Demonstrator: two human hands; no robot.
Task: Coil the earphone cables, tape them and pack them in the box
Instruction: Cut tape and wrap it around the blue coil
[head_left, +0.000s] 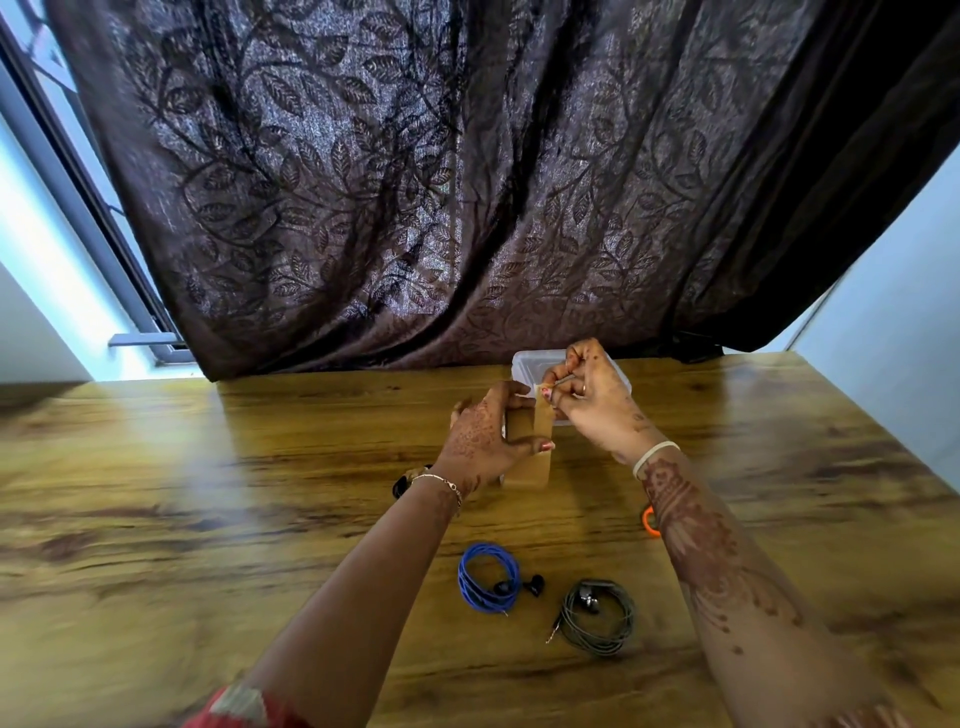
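Observation:
My left hand (483, 436) grips a roll of brown tape (527, 460) that stands on edge above the wooden table (260, 493). My right hand (592, 397) pinches the free end of the tape strip (543, 426), pulled up from the roll. Just behind both hands lies a clear plastic box (524, 361), partly hidden by the fingers. Near me on the table lie a coiled blue earphone cable (488, 577) with black earbuds and, to its right, a coiled grey earphone cable (597, 616) with its jack pointing left.
An orange object (649, 519) peeks out from behind my right forearm. A small black object (401, 487) sits by my left wrist. A dark leaf-patterned curtain (467, 182) hangs behind the table's far edge, with a window frame at the left.

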